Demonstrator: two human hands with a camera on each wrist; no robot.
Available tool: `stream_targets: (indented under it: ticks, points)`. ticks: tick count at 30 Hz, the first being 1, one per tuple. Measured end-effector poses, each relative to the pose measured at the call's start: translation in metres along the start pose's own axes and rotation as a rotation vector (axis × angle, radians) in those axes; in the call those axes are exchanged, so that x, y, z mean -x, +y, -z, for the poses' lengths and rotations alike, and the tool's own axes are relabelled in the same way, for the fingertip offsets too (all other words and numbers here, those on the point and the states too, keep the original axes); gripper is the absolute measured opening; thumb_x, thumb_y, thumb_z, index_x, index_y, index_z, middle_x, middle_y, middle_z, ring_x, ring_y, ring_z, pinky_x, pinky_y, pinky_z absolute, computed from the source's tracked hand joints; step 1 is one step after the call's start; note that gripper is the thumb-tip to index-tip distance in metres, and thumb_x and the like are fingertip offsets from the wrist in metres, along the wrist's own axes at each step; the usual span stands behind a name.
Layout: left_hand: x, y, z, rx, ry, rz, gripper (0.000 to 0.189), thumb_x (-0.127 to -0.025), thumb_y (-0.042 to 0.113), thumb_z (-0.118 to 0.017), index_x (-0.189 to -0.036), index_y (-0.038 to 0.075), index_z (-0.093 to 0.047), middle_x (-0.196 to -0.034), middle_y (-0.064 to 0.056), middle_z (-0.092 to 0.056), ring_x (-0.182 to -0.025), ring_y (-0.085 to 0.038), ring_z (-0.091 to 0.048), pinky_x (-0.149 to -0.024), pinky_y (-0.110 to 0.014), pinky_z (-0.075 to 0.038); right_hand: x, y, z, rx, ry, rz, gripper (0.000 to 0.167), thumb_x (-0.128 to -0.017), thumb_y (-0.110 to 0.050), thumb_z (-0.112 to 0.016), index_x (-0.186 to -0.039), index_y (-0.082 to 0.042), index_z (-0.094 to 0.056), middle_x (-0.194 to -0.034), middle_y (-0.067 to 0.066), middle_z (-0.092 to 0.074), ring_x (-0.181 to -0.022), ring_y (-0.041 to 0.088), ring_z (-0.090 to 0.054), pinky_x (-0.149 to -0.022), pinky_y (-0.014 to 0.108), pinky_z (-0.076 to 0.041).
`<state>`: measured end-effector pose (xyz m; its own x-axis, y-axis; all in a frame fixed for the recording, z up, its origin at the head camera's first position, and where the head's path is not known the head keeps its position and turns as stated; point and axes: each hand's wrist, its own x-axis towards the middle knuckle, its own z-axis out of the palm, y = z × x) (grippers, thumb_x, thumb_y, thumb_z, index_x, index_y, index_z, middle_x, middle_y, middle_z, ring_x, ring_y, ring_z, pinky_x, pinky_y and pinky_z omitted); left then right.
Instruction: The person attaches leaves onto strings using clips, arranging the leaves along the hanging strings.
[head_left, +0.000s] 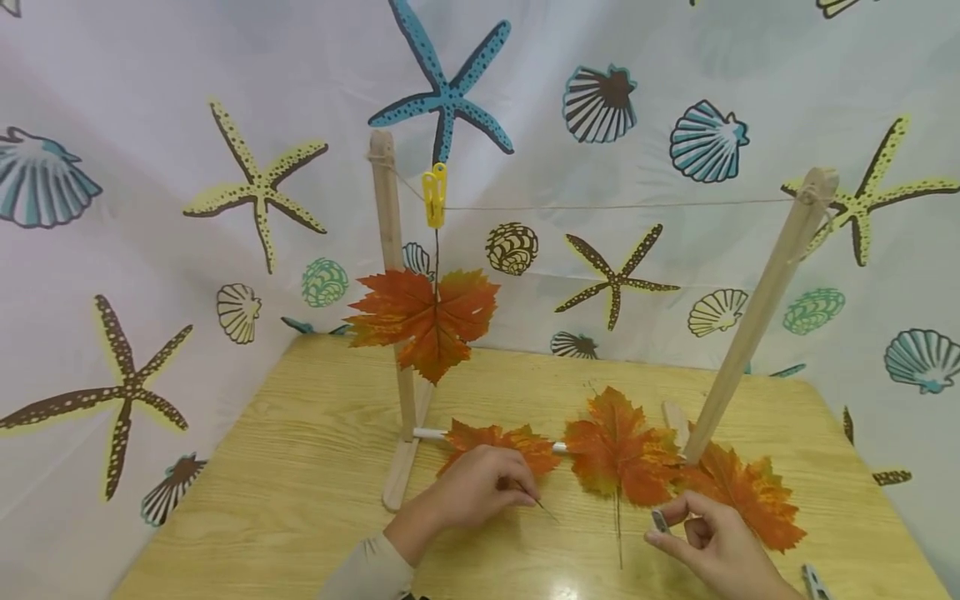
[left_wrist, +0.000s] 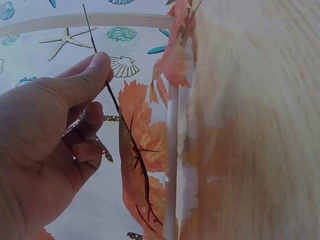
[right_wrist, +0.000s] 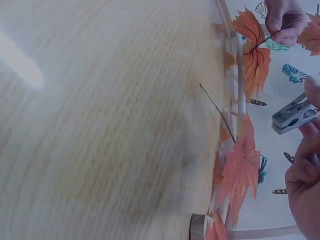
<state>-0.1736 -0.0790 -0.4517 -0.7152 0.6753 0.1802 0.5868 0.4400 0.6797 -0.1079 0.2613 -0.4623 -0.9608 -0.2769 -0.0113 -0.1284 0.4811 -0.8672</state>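
My left hand (head_left: 483,487) pinches the thin dark stem (left_wrist: 114,97) of an orange maple leaf (head_left: 513,446) between thumb and fingertips. That leaf is held just over the table, near the white rod. In my right hand (head_left: 716,537), thumb and fingers grip a grey clothespin (right_wrist: 295,114). Between the hands a second maple leaf (head_left: 618,450) lies with its stem toward me. A third leaf (head_left: 750,496) lies behind my right hand. From the string (head_left: 570,207) hangs another leaf (head_left: 431,321), clipped by a yellow clothespin (head_left: 434,198).
Two wooden posts (head_left: 393,217) carry the string, with a white rod (head_left: 429,433) low between them. Another grey clothespin (head_left: 814,582) lies on the wooden table (head_left: 300,467) at the right front. A cloth (head_left: 525,308) printed with shells and starfish hangs behind.
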Motion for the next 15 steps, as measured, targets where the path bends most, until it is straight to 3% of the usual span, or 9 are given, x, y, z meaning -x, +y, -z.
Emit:
stream_targets:
  ticks: [4, 10, 15]
  points:
    - [0.001, 0.005, 0.001, 0.011, 0.008, -0.026, 0.004, -0.088, 0.017, -0.075, -0.089, 0.018, -0.079, -0.090, 0.009, -0.072, -0.075, 0.005, -0.059, -0.068, -0.015, -0.050, 0.001, -0.002, -0.004, 0.004, -0.012, -0.046, 0.030, -0.090, -0.026, -0.074, -0.107, -0.003, -0.066, -0.090, 0.006, -0.067, -0.046, 0.002, -0.031, -0.045, 0.023, -0.037]
    - [0.001, 0.013, 0.004, 0.025, 0.002, -0.041, 0.005, -0.088, 0.019, -0.075, -0.089, 0.019, -0.080, -0.090, 0.009, -0.072, -0.075, 0.007, -0.059, -0.066, -0.014, -0.050, 0.000, -0.004, -0.011, 0.021, 0.013, 0.000, 0.028, -0.089, -0.026, -0.076, -0.104, -0.004, -0.067, -0.083, 0.004, -0.067, -0.045, 0.000, -0.030, -0.044, 0.022, -0.036]
    - [-0.004, 0.023, 0.007, -0.022, -0.018, -0.042, 0.008, -0.088, 0.022, -0.074, -0.092, 0.021, -0.081, -0.088, 0.013, -0.070, -0.073, 0.008, -0.058, -0.067, -0.013, -0.049, -0.002, -0.006, -0.017, 0.001, 0.059, 0.000, 0.025, -0.087, -0.023, -0.078, -0.101, -0.005, -0.068, -0.073, 0.001, -0.063, -0.043, -0.001, -0.028, -0.041, 0.021, -0.033]
